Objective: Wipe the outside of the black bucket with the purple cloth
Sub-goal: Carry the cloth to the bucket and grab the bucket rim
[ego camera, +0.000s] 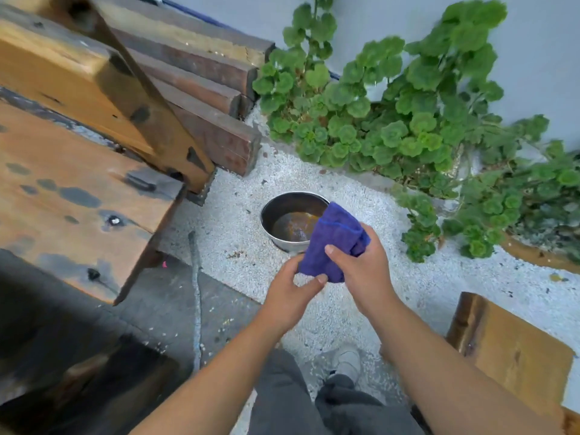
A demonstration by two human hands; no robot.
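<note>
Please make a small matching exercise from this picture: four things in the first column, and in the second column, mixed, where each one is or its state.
Things:
1. purple cloth
2. black bucket
3. green plant
4. wooden plank

Places or states:
A. on the gravel, open top up
B. along the grey wall
C. held in both hands
D. at the lower right, beside the right arm

Pairs: 1-C, 2-A, 3-B, 4-D

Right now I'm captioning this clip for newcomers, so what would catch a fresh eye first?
The purple cloth stands out at centre, bunched in the right hand and pinched at its lower edge by the left hand. Behind it, the black bucket sits on pale gravel, rusty brown inside. Leafy green plants fill the upper right.
</note>
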